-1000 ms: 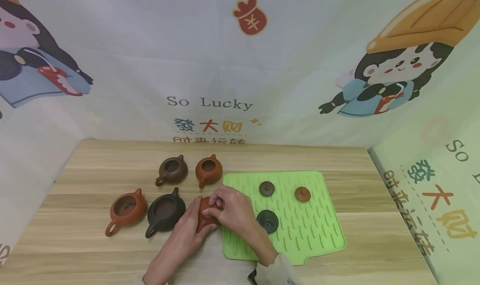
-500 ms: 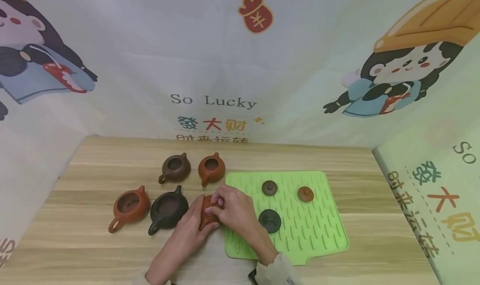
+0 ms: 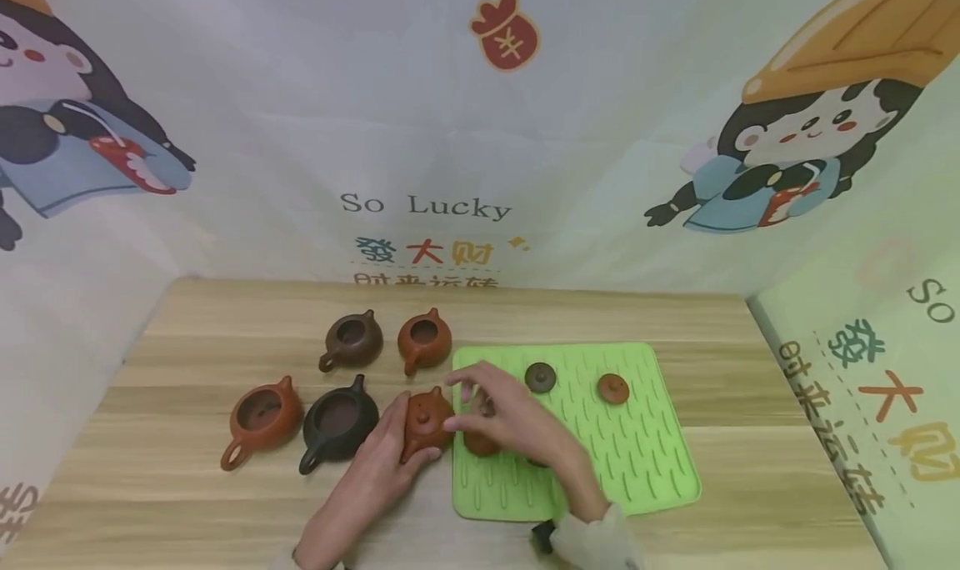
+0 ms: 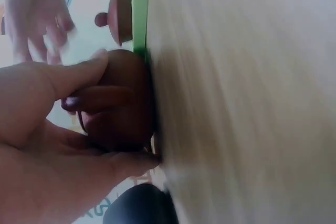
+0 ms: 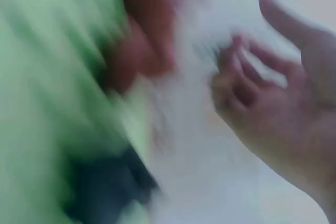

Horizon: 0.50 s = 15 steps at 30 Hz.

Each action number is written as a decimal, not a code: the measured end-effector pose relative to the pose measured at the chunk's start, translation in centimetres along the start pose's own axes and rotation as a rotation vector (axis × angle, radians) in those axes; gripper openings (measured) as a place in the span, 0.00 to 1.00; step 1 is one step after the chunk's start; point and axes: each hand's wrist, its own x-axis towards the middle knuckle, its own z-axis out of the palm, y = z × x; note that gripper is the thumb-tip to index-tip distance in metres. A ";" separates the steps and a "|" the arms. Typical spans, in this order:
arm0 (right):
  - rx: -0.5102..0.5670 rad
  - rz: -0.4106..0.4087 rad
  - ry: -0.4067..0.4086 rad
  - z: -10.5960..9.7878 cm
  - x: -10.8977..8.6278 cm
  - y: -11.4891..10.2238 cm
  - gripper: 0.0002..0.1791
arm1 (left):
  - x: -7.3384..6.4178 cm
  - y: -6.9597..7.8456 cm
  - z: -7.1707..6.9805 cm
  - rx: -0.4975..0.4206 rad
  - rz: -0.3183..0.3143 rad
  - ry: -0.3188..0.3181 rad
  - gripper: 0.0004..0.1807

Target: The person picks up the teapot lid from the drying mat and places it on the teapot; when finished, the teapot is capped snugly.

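5 round teapots [image 3: 341, 420], incl. lidded red pot [image 3: 431, 431] gripped in L hand [image 3: 384, 456], 4 disc lids [image 3: 613, 389] on ridged green mat [image 3: 633, 462], right, R hand [image 3: 513, 412] w/ thumb & fingers apart

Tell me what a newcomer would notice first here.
Probably the bright green mat on the right part of the wooden table, and the large cartoon figures on the backdrop behind. Next, at the mat's left edge, the lidded reddish teapot gripped by the left hand, with four lidless teapots further left.
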 end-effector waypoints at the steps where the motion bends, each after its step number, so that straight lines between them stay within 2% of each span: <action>1: 0.027 0.011 -0.003 -1.8 -0.9 0.7 0.24 | -0.1 0.1 -0.1 -0.007 -0.004 -0.015 0.55; 2: 0.027 0.037 0.012 -3.7 -1.8 1.5 0.24 | -0.1 0.2 -0.2 -0.013 -0.008 -0.033 0.56; 5: -0.047 0.140 0.136 -8.1 -4.9 4.5 0.18 | 0.3 0.7 -1.1 -0.035 -0.023 -0.076 0.63; 6: -0.074 0.185 0.177 -9.2 -5.9 5.5 0.16 | 0.8 0.9 -1.6 -0.048 -0.018 -0.082 0.64; 8: -0.100 0.267 0.226 -10.7 -7.4 7.3 0.14 | 2.5 0.7 -2.3 -0.050 0.004 -0.046 0.63; 10: -0.104 0.318 0.248 -11.5 -8.5 8.7 0.14 | 4.8 0.7 -3.1 -0.081 0.003 -0.023 0.61; 12: -0.083 0.334 0.260 -11.8 -9.1 9.7 0.13 | 7.1 -0.2 -3.1 -0.087 0.000 0.023 0.58; 13: -0.066 0.335 0.263 -11.7 -9.3 10.0 0.13 | 8.0 -0.7 -3.0 -0.093 -0.010 0.036 0.57; 15: -0.049 0.330 0.277 -11.4 -9.4 10.5 0.12 | 9.0 -0.7 -3.1 -0.126 -0.037 0.026 0.57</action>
